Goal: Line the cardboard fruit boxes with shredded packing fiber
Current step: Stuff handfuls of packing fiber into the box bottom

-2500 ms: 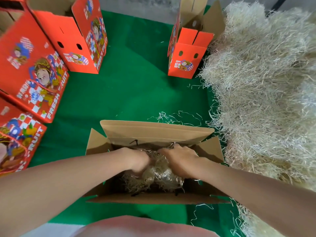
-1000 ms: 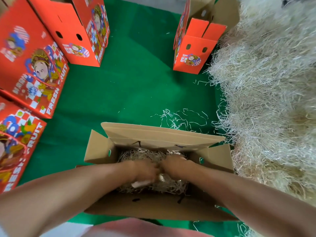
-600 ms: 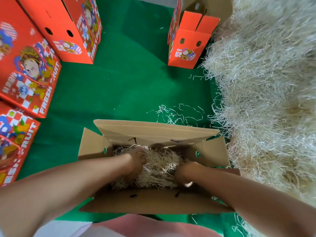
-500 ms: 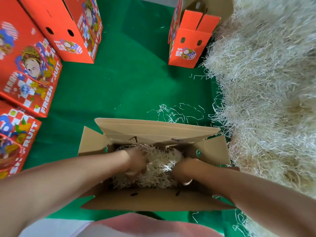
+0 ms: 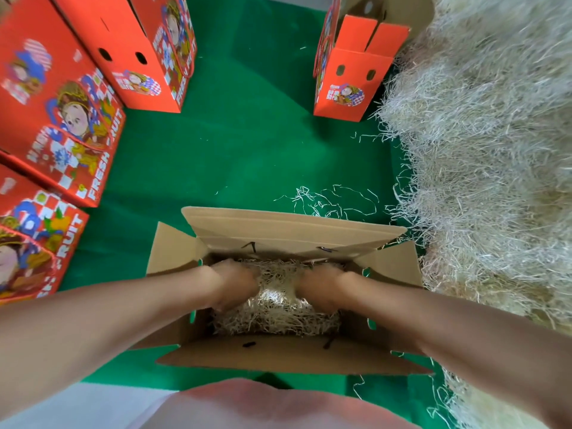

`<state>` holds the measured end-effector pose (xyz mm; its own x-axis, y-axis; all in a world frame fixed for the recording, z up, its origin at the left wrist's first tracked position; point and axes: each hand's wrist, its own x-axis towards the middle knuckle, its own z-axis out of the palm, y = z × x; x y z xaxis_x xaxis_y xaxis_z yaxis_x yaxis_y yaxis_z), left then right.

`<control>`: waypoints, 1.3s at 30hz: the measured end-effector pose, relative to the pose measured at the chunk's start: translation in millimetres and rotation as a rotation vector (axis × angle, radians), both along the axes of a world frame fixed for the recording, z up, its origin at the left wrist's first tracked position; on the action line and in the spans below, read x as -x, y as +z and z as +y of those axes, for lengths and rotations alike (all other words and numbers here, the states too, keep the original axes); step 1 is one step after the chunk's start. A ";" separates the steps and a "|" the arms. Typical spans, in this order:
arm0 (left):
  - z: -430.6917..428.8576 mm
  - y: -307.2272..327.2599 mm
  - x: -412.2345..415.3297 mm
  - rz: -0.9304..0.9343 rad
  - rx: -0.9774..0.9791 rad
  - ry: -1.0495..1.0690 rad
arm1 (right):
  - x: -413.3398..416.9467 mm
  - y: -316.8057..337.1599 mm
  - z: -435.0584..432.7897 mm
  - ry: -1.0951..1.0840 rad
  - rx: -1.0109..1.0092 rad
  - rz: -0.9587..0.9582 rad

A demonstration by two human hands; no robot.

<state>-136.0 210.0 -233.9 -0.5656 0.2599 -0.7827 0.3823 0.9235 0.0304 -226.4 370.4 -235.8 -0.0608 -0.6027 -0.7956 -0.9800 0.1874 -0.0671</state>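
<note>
An open cardboard fruit box (image 5: 288, 233) stands in front of me with all its flaps spread outward. A layer of pale shredded packing fiber (image 5: 278, 317) lies on its bottom. Both hands are down inside the box, pressed into the fiber. My left hand (image 5: 235, 283) is at the left side, my right hand (image 5: 322, 286) at the right, with a strip of fiber showing between them. The fingertips are buried in the strands, so their grip is hidden.
A big heap of loose fiber (image 5: 495, 168) fills the right side. Red printed fruit boxes stand at the left (image 5: 62, 119), back left (image 5: 145, 51) and back centre (image 5: 349, 69), the last with its top open. Stray strands (image 5: 334, 202) lie on the green mat (image 5: 247, 144).
My hands, together at the box's middle at first, have spread apart to its left and right sides, and the clump of fiber has flattened across the bottom.
</note>
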 end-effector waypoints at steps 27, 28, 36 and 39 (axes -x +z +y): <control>-8.0 -33.7 -7.7 -0.135 0.424 -0.223 | -36.6 -18.5 -7.1 0.077 -0.136 -0.095; -5.8 -29.8 -7.5 -0.118 0.405 -0.209 | -33.3 -14.5 -4.8 0.029 -0.039 -0.156; 17.0 -7.9 0.8 0.158 0.020 -0.185 | -1.1 -24.0 5.9 -0.353 0.042 -0.054; 6.9 -17.1 -3.9 -0.111 0.213 -0.188 | 0.8 -28.8 5.0 -0.458 0.076 -0.240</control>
